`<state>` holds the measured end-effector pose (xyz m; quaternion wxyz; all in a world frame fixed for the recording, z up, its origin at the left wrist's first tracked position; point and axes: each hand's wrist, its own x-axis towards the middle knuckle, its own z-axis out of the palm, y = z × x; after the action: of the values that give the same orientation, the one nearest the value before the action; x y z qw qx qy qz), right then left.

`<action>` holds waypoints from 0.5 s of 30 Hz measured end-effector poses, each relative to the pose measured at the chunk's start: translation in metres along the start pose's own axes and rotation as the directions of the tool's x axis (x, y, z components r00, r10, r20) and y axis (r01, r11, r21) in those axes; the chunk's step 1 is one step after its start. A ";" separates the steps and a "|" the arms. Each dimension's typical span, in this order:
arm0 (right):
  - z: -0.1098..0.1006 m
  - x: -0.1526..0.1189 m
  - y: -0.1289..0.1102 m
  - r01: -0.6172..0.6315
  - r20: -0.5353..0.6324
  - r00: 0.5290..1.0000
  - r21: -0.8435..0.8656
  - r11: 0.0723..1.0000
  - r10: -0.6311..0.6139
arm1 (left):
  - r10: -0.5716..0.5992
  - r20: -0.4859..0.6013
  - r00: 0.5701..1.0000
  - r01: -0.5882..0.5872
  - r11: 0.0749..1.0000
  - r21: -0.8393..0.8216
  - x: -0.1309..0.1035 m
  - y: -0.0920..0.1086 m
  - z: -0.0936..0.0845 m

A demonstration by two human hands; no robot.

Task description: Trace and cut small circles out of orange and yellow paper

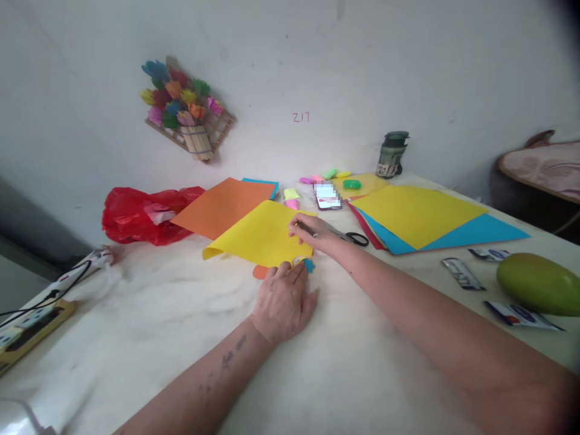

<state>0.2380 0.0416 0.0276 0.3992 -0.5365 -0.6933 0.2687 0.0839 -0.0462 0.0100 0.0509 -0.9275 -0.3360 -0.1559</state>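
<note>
A yellow sheet, paper or foam, lies in front of me with its left corner curling up. My right hand rests over its right side, closed round a dark pen. Just nearer to me, my left hand lies flat with fingers stretched, pressing at the sheet's near edge. By its fingertips are a small blue cut-out and a rounded orange piece, both partly covered. Black-handled scissors lie beyond my right wrist, their blades partly hidden by it.
An orange sheet and a red plastic bag lie at the back left. Yellow and blue sheets are stacked right, near a phone and a bottle. A mango sits far right, a power strip left.
</note>
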 end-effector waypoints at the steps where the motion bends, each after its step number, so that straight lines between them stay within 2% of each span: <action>1: -0.001 -0.002 0.000 0.008 -0.003 1.000 0.020 1.000 -0.008 | -0.002 -0.001 1.000 0.002 1.000 0.000 0.000 0.000 0.000; 4: -0.004 -0.008 -0.002 -0.027 0.047 0.999 0.037 0.999 0.025 | -0.003 -0.001 1.000 0.003 1.000 0.000 0.000 0.000 0.000; 6: -0.007 -0.011 -0.001 -0.050 0.090 0.995 -0.017 0.999 0.051 | -0.002 -0.003 1.000 0.002 1.000 0.003 0.000 0.000 0.000; 8: -0.009 -0.013 0.002 -0.015 0.083 0.996 -0.111 0.994 0.025 | -0.002 -0.008 1.000 0.002 1.000 0.002 -0.001 0.000 0.000; 12: -0.012 -0.009 0.006 0.029 -0.003 1.000 -0.339 0.940 -0.031 | -0.009 -0.017 1.000 0.009 1.000 0.001 -0.001 0.001 0.001; 15: -0.007 -0.001 -0.004 0.068 0.070 0.997 -0.495 0.866 -0.038 | -0.012 -0.010 1.000 0.012 1.000 0.013 -0.001 0.001 0.001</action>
<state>0.2414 0.0394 0.0343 0.2348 -0.5939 -0.7648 0.0857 0.0837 -0.0476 0.0087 0.0578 -0.9244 -0.3421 -0.1586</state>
